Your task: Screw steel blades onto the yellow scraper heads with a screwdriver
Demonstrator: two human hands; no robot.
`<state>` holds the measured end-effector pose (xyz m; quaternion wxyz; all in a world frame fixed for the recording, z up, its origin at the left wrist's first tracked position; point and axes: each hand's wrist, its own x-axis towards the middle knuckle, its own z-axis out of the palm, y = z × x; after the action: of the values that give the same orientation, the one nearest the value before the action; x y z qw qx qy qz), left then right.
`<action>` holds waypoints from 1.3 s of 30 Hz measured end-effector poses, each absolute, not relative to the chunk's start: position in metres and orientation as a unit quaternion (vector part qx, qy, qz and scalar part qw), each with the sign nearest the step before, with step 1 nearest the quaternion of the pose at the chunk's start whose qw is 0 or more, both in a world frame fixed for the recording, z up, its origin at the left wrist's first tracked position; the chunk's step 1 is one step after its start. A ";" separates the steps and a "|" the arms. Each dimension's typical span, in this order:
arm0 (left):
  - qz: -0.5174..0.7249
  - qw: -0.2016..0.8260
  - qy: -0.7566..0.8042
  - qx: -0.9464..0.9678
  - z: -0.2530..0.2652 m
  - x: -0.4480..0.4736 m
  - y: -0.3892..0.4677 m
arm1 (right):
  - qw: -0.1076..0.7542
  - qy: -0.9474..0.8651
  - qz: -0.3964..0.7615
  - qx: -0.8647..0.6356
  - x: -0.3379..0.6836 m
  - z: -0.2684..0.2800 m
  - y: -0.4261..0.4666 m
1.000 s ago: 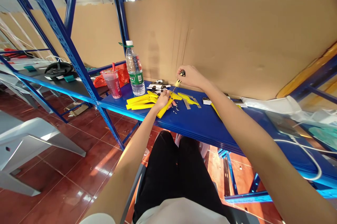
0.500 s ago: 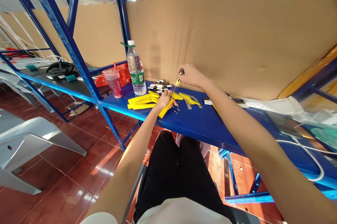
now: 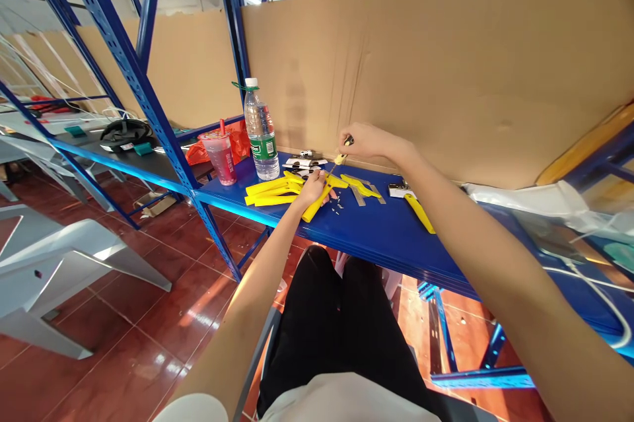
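Handle [image 3: 317, 206], yellow, is resting in the gripping fingers of the left hand [image 3: 311, 189]; above them, the right hand [image 3: 365, 140] is clasping a screwdriver [image 3: 340, 159]. Tiny bits [image 3: 337, 206] are lying just right of the left fingers, yellow pieces [image 3: 270, 191] left, on the blue tabletop [image 3: 381, 230].

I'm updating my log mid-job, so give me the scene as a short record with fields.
Left hand: holds a yellow piece
Right hand: grips a screwdriver, shaft angled down toward that piece
Left of left hand: other yellow parts
Loose bits: beside held piece, too small to identify
Drinks: cup and bottle, both upright
Surface: blue tabletop
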<state>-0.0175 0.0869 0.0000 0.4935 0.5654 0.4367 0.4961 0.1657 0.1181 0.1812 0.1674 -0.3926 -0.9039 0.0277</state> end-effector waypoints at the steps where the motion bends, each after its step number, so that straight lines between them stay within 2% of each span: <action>1: 0.494 0.491 0.436 0.570 0.000 -0.017 0.086 | 0.159 -0.910 0.038 -0.381 0.165 0.184 0.117; 6: 0.479 0.488 0.436 0.585 0.004 -0.017 0.084 | 0.176 -0.892 -0.015 -0.415 0.158 0.188 0.102; 11: 0.480 0.490 0.447 0.575 0.006 -0.017 0.083 | 0.139 -0.906 0.022 -0.399 0.151 0.190 0.093; 16: 0.476 0.488 0.441 0.584 0.006 -0.018 0.082 | 0.095 -0.879 -0.010 -0.467 0.149 0.195 0.096; 22: 0.480 0.484 0.435 0.588 0.006 -0.017 0.082 | 0.048 -0.913 -0.041 -0.403 0.151 0.204 0.098; 29: 0.489 0.480 0.437 0.583 0.006 -0.016 0.081 | 0.010 -0.888 -0.055 -0.456 0.137 0.207 0.091; 39: 0.493 0.490 0.430 0.576 0.004 -0.016 0.083 | 0.065 -0.908 -0.033 -0.413 0.134 0.201 0.097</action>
<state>-0.0156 0.0833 0.0038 0.4898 0.5764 0.4297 0.4931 0.1336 0.0973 0.2008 0.0650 -0.4133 -0.9077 -0.0326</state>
